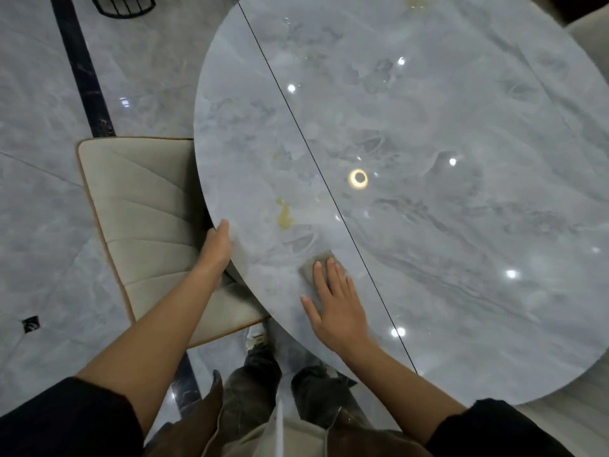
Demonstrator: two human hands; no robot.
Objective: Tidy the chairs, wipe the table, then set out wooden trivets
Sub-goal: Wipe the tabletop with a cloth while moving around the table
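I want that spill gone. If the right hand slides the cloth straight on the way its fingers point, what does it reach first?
Most likely the yellowish stain just ahead of the right hand and its cloth on the table, though the line may pass slightly to its right.
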